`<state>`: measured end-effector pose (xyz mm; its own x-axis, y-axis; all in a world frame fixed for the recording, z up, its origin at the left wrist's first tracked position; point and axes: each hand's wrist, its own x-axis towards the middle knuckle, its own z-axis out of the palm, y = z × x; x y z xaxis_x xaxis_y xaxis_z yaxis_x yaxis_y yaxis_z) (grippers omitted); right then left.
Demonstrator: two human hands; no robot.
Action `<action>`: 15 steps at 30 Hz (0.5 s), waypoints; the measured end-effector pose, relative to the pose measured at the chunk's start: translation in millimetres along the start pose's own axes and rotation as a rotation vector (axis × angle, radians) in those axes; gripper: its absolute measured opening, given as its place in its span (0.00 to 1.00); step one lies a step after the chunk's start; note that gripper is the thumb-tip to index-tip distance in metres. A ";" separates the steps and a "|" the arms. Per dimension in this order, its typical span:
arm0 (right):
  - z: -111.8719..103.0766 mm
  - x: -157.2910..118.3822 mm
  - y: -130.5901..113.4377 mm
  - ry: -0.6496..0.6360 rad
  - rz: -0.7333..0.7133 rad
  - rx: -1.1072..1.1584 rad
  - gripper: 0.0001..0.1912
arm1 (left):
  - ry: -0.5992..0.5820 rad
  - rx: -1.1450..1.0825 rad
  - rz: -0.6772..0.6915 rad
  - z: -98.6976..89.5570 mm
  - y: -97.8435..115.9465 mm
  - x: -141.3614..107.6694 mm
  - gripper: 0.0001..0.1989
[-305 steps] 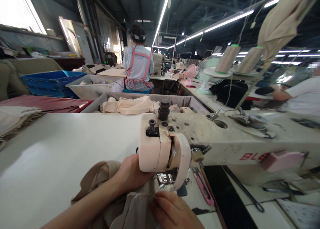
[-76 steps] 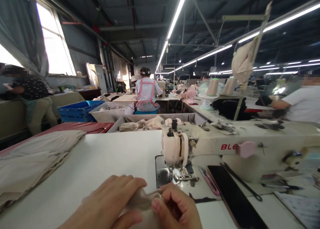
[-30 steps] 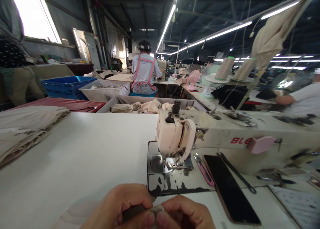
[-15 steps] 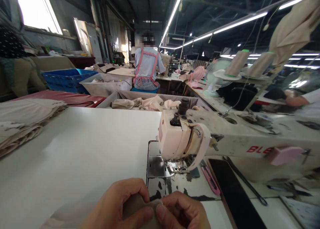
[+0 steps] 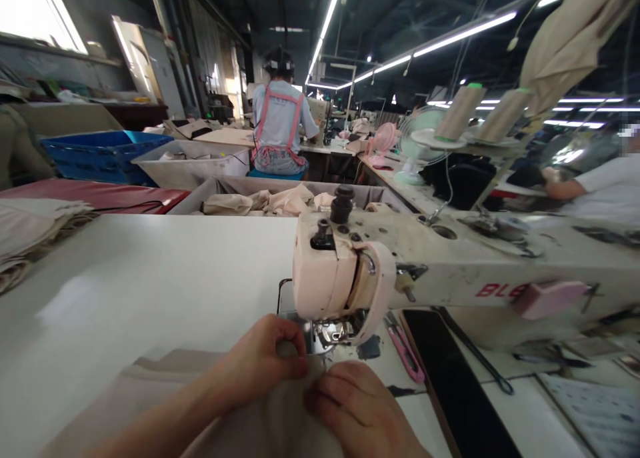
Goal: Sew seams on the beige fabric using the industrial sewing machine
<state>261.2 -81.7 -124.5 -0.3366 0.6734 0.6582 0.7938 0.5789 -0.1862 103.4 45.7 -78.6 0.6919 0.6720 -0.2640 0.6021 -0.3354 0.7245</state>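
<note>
Both hands grip a piece of beige fabric (image 5: 280, 418) just in front of the sewing machine (image 5: 325, 265). My left hand (image 5: 260, 358) pinches its upper edge, close to the metal presser foot (image 5: 333, 333). To the right, my right hand (image 5: 355, 405) is closed on the same fabric, its fingertips partly hidden. The cloth hangs down toward me, and more of it spreads over the white table (image 5: 150, 278) under my left forearm. Right of the needle area lie pink thread snips (image 5: 406, 351) and a dark, flat phone-like slab (image 5: 455, 378).
Stacked beige cloth (image 5: 40, 235) lies at the left table edge. Behind the table stand a bin of fabric pieces (image 5: 270, 201), a white bin (image 5: 195, 165) and a blue crate (image 5: 100, 155). Thread cones (image 5: 460, 111) rise behind the machine. A person in pink straps (image 5: 280, 121) sits ahead.
Both hands have moved forward with the fabric, closer to the presser foot. More of the cloth now shows on the table at left. The view has shifted slightly right.
</note>
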 end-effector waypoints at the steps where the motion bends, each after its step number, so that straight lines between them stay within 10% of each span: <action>1: -0.9 2.8 5.1 -0.054 -0.008 0.028 0.17 | 0.030 0.046 -0.001 4.1 -0.7 6.7 0.05; 15: -2.1 13.8 17.2 -0.182 0.064 0.102 0.24 | 0.161 0.067 0.054 13.4 -3.6 28.3 0.10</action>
<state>271.4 -63.4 -117.1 -0.3806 0.7765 0.5023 0.7643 0.5699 -0.3019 126.2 57.1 -97.3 0.6546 0.7469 -0.1169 0.5949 -0.4135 0.6893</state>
